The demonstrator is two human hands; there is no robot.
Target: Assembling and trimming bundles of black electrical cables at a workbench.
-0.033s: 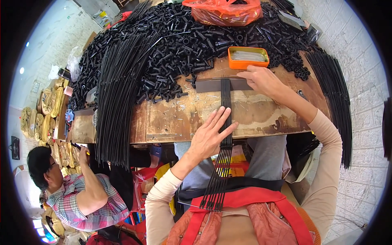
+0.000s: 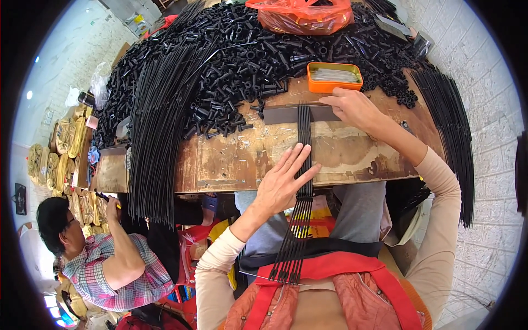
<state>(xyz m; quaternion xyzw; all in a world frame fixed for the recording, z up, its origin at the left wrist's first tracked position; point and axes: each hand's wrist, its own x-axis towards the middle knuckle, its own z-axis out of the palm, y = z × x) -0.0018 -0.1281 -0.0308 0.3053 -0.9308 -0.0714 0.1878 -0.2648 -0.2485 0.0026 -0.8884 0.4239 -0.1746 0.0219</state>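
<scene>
Your left hand [image 2: 279,186] lies flat, thumb spread, on the black rods [image 2: 303,127], long axis crossing the bench [image 2: 352,151] edge away from you; your right hand [image 2: 356,111], grip unclear, sits right of their far ends.

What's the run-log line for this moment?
left hand: spread over black rod bundle | right hand: at right end of dark strip, near orange box, grip unclear | bundle: across strip, past edge of table

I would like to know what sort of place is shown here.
It is most likely a small workshop: a worn wooden workbench carries a large heap of small black parts, and a bundle of thin black rods hangs over its front edge.
</scene>
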